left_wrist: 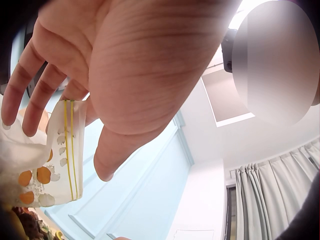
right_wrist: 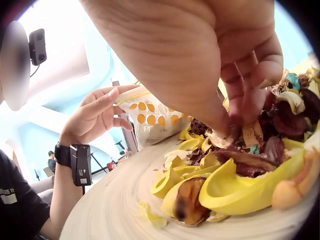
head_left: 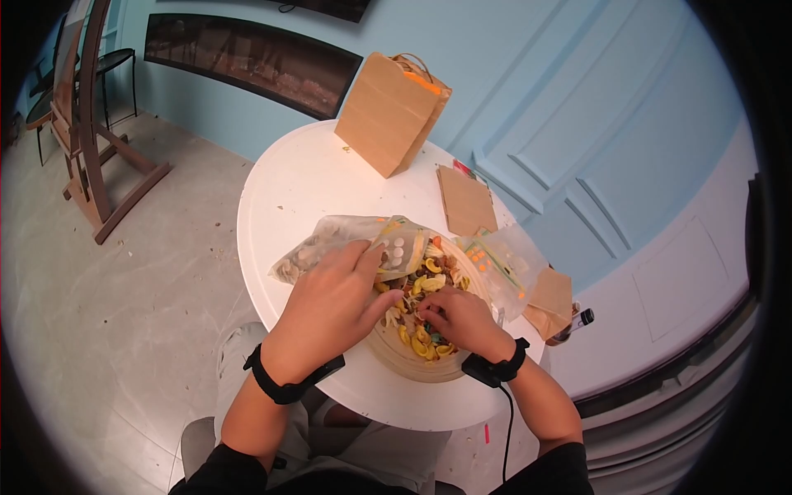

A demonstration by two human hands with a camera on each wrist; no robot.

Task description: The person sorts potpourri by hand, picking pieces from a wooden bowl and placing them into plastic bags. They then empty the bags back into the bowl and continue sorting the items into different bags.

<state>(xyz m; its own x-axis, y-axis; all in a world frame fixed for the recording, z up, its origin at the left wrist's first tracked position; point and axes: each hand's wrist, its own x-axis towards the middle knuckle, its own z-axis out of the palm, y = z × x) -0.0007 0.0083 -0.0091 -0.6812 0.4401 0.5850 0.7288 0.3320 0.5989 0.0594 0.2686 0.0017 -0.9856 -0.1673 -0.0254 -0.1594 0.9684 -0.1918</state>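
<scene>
A round pale wooden tray (right_wrist: 115, 200) holds a heap of potpourri (right_wrist: 240, 165): yellow curled pods, dark red petals, brown and teal bits. My right hand (head_left: 464, 318) reaches into the heap, fingers curled and fingertips pinching among the dried pieces; what lies between them is partly hidden. Above the tray's left side, my left hand (head_left: 334, 293) touches a translucent zip bag (head_left: 330, 235) with orange and white dots. Its fingers are mostly straight along the bag's top edge and the thumb (left_wrist: 107, 155) stands apart. Pale contents show at the bag's far left end.
On the white round table (head_left: 289, 181) a brown paper bag (head_left: 392, 111) stands at the back. A flat kraft packet (head_left: 466, 202), another clear bag (head_left: 503, 264) and a smaller brown packet (head_left: 549, 301) lie along the right edge. A wooden easel (head_left: 95, 165) stands left.
</scene>
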